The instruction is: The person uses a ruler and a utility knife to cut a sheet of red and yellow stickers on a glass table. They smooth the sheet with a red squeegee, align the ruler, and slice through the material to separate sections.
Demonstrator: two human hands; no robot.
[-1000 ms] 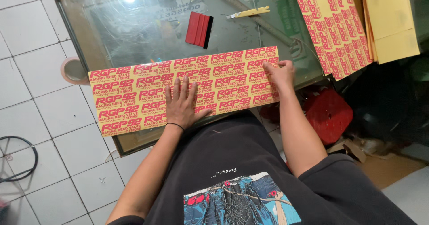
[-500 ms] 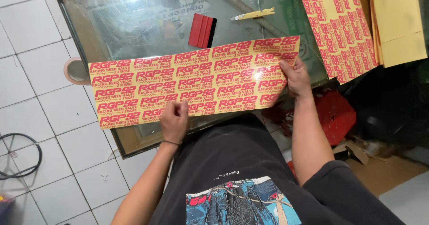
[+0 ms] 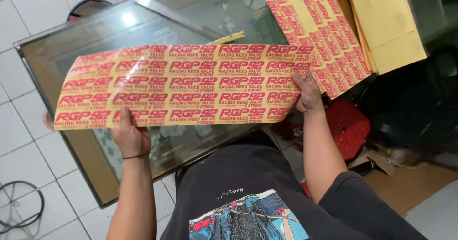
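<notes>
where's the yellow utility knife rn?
Head view, upper centre: the yellow utility knife lies on the glass table, peeking out just above the top edge of the sticker sheet, beside the long metal ruler.

I see a glass worktop (image 3: pixel 200 140) over white floor tiles (image 3: pixel 28 149), a second printed sheet (image 3: pixel 315 25) beside plain yellow sheets (image 3: pixel 386 15), and a black cable (image 3: pixel 21 206) at lower left.

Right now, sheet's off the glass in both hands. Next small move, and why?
Probably level it first: the yellow sticker sheet hangs above the glass tabletop, the left hand at its lower edge, the right hand at its right end, and the left end curls unsupported.
</notes>
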